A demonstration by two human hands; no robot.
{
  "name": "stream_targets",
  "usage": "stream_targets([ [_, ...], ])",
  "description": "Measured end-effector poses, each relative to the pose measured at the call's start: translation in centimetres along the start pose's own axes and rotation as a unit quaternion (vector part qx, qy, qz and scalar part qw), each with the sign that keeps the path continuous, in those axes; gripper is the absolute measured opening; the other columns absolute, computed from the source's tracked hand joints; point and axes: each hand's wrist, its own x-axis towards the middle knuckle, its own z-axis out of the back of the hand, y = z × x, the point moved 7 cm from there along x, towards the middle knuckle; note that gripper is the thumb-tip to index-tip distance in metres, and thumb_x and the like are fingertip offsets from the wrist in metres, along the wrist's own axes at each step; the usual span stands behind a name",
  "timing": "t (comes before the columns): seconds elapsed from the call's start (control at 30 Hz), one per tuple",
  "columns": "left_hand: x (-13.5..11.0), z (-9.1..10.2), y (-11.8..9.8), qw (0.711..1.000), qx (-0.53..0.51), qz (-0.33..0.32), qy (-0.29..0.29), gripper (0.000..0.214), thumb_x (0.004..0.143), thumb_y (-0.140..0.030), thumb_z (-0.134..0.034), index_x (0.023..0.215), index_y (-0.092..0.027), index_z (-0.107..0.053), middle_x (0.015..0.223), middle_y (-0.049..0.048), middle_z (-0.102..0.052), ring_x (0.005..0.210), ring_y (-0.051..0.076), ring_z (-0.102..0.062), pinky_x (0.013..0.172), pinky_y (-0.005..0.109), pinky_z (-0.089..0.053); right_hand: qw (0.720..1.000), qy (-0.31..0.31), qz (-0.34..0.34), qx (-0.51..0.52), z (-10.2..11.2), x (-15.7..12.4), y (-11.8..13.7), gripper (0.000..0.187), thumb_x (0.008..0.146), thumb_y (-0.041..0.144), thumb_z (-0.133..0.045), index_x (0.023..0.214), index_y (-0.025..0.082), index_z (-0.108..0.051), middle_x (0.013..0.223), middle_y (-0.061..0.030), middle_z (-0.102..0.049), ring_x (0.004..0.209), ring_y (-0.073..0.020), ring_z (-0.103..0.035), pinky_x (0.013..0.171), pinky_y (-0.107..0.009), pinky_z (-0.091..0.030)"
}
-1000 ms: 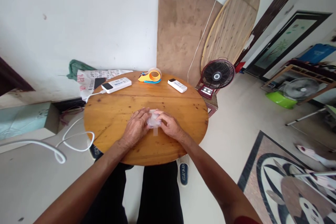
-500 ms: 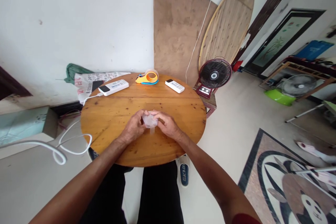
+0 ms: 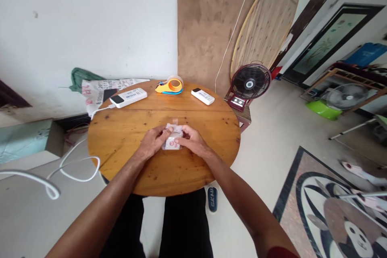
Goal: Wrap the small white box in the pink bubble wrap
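A small clear plastic packet (image 3: 172,139) with pink marks and a strip of tape on it lies on the round wooden table (image 3: 127,129). My left hand (image 3: 152,142) pinches its left edge, fingers curled. My right hand (image 3: 192,142) presses on its right side with the fingers closed over it. Both hands rest on the tabletop near its middle.
At the table's far edge lie a white remote (image 3: 128,97) on a cable, an orange and blue tape dispenser (image 3: 169,86) and a smaller white remote (image 3: 202,96). A dark fan (image 3: 250,84) stands on a stool at the right. White cable (image 3: 72,167) loops on the floor at left.
The packet has been turned over and laid flatter on the table; its pink marks now show and the tape strip points away from me instead of toward me. Both hands stayed on it.
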Motion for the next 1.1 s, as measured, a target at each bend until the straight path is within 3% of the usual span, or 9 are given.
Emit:
stream_targets([
  [0.13, -0.5, -1.4, -0.3, 0.982, -0.158, 0.007, 0.107, 0.064, 0.069, -0.049, -0.074, 0.121, -0.014, -0.06, 0.103, 0.0091, -0.072, 0.09, 0.024, -0.065, 0.08, 0.032, -0.049, 1.0, 0.0, 0.0, 0.016, 0.1, 0.1, -0.1, 0.045, 0.066, 0.029, -0.077, 0.106, 0.018, -0.06, 0.101, -0.0018, -0.067, 0.086, -0.0142, -0.062, 0.078, -0.027, -0.05],
  [0.27, -0.7, -2.0, -0.4, 0.967, -0.208, 0.006, 0.149, 0.06, 0.067, -0.038, -0.08, 0.119, -0.017, -0.06, 0.111, 0.0082, -0.07, 0.096, 0.022, -0.065, 0.087, 0.032, -0.048, 1.0, -0.012, 0.004, 0.014, 0.1, 0.0, -0.1, 0.048, 0.066, 0.029, -0.077, 0.109, 0.018, -0.059, 0.1, -0.0017, -0.067, 0.084, -0.0137, -0.062, 0.077, -0.026, -0.051],
  [0.4, -0.5, -1.8, 0.2, 0.969, -0.209, 0.01, 0.135, 0.049, 0.066, -0.041, -0.08, 0.106, -0.016, -0.064, 0.103, 0.007, -0.071, 0.088, 0.02, -0.066, 0.083, 0.032, -0.049, 1.0, -0.026, 0.008, -0.007, 0.2, -0.1, -0.3, 0.045, 0.066, 0.032, -0.076, 0.105, 0.017, -0.06, 0.092, -0.0006, -0.067, 0.077, -0.0128, -0.062, 0.07, -0.024, -0.052],
  [0.57, -0.2, -1.3, 0.6, 0.977, -0.187, 0.027, 0.101, 0.054, 0.059, -0.046, -0.083, 0.102, -0.016, -0.067, 0.095, 0.0062, -0.073, 0.078, 0.019, -0.066, 0.074, 0.03, -0.05, 0.997, -0.036, 0.031, -0.065, 0.6, -0.1, -0.5, 0.04, 0.07, 0.037, -0.073, 0.103, 0.017, -0.063, 0.09, -0.0014, -0.068, 0.076, -0.0129, -0.062, 0.069, -0.024, -0.051],
  [0.9, -0.1, -0.9, 0.7, 0.986, -0.146, 0.02, 0.075, 0.057, 0.057, -0.051, -0.082, 0.099, -0.016, -0.069, 0.098, 0.0075, -0.074, 0.081, 0.02, -0.066, 0.077, 0.031, -0.051, 0.949, -0.089, 0.204, -0.224, 0.6, -0.9, 2.2, 0.022, 0.078, 0.035, -0.068, 0.092, 0.018, -0.071, 0.104, -0.0073, -0.068, 0.095, -0.0168, -0.062, 0.078, -0.027, -0.05],
  [1.1, -0.2, -0.9, 0.2, 0.989, -0.131, 0.017, 0.062, 0.049, 0.058, -0.049, -0.081, 0.093, -0.016, -0.07, 0.087, 0.0044, -0.073, 0.073, 0.017, -0.064, 0.069, 0.028, -0.049, 0.935, -0.092, 0.234, -0.251, 0.3, -1.0, 2.5, 0.017, 0.081, 0.033, -0.065, 0.089, 0.018, -0.069, 0.097, -0.0082, -0.067, 0.088, -0.0158, -0.062, 0.071, -0.026, -0.049],
])
